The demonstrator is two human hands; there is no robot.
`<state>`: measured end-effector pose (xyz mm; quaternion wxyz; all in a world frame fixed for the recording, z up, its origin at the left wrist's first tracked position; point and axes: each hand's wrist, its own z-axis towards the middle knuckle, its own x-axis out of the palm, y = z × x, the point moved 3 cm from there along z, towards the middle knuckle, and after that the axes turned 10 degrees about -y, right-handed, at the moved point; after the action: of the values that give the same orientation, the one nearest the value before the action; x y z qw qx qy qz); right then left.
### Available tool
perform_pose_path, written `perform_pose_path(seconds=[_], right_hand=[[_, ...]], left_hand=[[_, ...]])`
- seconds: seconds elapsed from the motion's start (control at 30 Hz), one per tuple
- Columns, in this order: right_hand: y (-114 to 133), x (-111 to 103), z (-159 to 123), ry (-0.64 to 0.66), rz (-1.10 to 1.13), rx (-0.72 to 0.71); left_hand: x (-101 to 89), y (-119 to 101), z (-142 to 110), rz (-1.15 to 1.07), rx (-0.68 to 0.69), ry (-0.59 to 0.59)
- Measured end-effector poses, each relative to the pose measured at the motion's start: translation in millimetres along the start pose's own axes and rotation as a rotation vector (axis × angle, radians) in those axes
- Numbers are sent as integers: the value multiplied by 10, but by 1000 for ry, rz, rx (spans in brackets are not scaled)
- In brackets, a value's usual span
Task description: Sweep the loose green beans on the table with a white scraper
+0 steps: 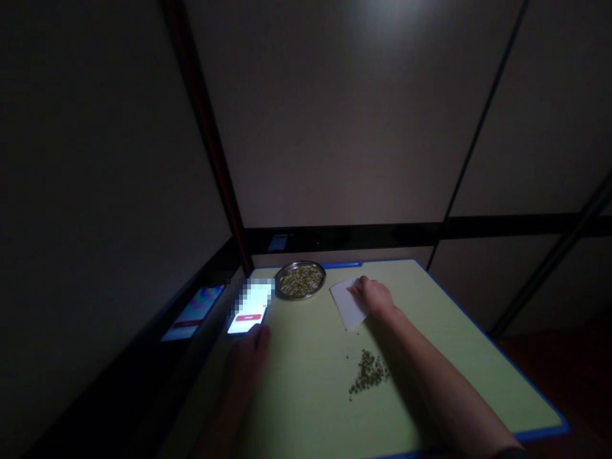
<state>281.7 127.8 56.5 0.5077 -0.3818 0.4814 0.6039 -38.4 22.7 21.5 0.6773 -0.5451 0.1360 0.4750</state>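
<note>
My left hand (248,349) is closed around the lower end of a lit smartphone (253,299), thumb along its edge. The phone's screen is bright, with a red button low on it. At the right, my right hand (374,296) grips the right edge of a white sheet of paper (347,305), which lies on or just above the table; I cannot tell which. Nearer to me, beside my right forearm, a loose heap of small greenish seeds (370,372) is on the tabletop. A round metal plate (324,284) with many more such seeds stands behind the phone.
The yellow-green table (306,401) has a blue rim (530,435). Pale panelled walls with dark glossy bands (354,237) close in at the back and left. The left band mirrors the phone screen (194,312). The room is dim.
</note>
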Motion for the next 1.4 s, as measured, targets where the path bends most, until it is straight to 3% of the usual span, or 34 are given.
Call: perform_pose_path(seconds=[0.4, 0.63, 0.8, 1.03, 1.4], right_hand=[[161, 2, -144, 70, 108, -74], [-186, -202, -12, 21, 107, -8], [-302, -140, -33, 10, 55, 68], [-28, 62, -75, 30, 69, 47], [420, 133, -196, 54, 104, -90]], left_hand=[[29, 32, -15, -10, 9, -2], [3, -7, -23, -10, -10, -10], [15, 5, -13, -26, -31, 3], [-1, -18, -13, -45, -25, -18], [33, 55, -2, -59, -33, -23]])
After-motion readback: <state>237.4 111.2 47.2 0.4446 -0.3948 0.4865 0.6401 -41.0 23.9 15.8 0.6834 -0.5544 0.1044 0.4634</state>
